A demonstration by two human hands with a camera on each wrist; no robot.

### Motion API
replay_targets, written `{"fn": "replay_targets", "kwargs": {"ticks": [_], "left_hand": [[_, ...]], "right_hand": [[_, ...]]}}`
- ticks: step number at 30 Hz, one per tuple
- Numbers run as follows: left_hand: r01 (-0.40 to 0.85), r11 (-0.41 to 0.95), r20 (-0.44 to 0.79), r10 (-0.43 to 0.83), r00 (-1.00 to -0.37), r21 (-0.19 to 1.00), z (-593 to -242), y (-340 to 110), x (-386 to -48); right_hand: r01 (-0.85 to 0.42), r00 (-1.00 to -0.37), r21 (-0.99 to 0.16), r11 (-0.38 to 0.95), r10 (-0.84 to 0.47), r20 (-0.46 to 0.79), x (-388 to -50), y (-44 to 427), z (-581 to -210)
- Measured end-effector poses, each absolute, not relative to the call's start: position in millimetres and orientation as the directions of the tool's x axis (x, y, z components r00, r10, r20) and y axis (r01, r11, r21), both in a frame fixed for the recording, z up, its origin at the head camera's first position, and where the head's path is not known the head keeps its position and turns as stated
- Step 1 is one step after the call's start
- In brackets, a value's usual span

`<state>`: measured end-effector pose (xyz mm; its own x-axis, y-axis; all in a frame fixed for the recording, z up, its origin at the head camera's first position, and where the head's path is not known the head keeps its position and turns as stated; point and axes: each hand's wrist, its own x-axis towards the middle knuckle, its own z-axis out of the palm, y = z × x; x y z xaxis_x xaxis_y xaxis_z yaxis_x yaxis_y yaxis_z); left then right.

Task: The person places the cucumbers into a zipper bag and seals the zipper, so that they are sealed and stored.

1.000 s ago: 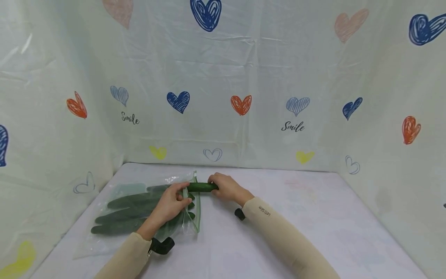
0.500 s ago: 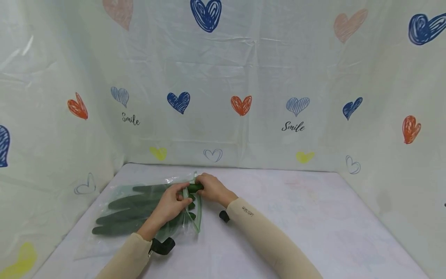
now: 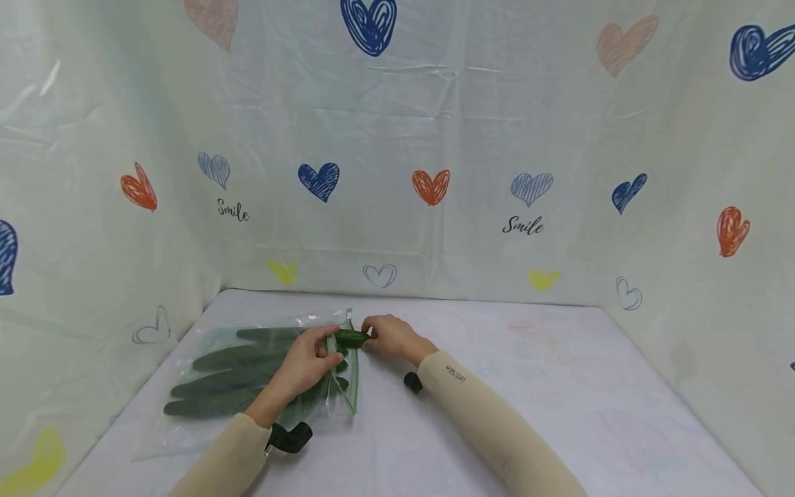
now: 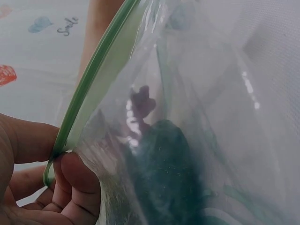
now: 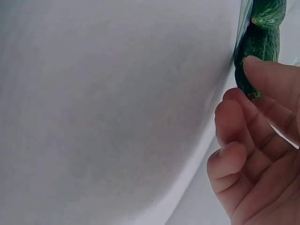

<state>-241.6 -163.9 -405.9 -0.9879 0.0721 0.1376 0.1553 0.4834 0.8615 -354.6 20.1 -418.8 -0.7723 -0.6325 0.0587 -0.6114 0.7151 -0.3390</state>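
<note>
A clear zip bag (image 3: 186,436) with a green zip strip (image 4: 86,77) lies on the left half of the table, its mouth facing right. Several cucumbers (image 3: 217,406) lie side by side inside it. My left hand (image 3: 304,362) pinches the bag's edge at the mouth between thumb and fingers. The farthest cucumber (image 3: 351,338) lies mostly in the bag, its end sticking out past the strip. My right hand (image 3: 397,338) holds that end by its tip, the thumb (image 5: 262,70) on its side. Another cucumber end (image 5: 269,14) shows beside it in the right wrist view.
The table (image 3: 528,400) has a white cover. White curtains (image 3: 472,138) with printed hearts and "Smile" words rise behind it and at both sides. Black wrist devices (image 3: 290,438) sit under both beige sleeves.
The right hand has pushed the farthest cucumber leftward into the bag, then drawn back slightly right, baring more of its end. The left hand stays on the bag's edge.
</note>
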Motion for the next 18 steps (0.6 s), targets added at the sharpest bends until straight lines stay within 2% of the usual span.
{"fn": "replay_targets", "kwargs": {"ticks": [9, 18], "left_hand": [[0.162, 0.492, 0.145, 0.073, -0.987, 0.855, -406.8, -164.3, -242.6], [0.181, 0.466, 0.152, 0.1, -0.983, 0.866, -402.7, -166.3, -241.5]], "right_hand": [[-0.633, -0.761, -0.323, 0.704, -0.643, 0.09, -355.1, 17.1, -419.1], [-0.666, -0.743, -0.291, 0.687, -0.644, 0.182, -351.7, 11.1, -414.4]]}}
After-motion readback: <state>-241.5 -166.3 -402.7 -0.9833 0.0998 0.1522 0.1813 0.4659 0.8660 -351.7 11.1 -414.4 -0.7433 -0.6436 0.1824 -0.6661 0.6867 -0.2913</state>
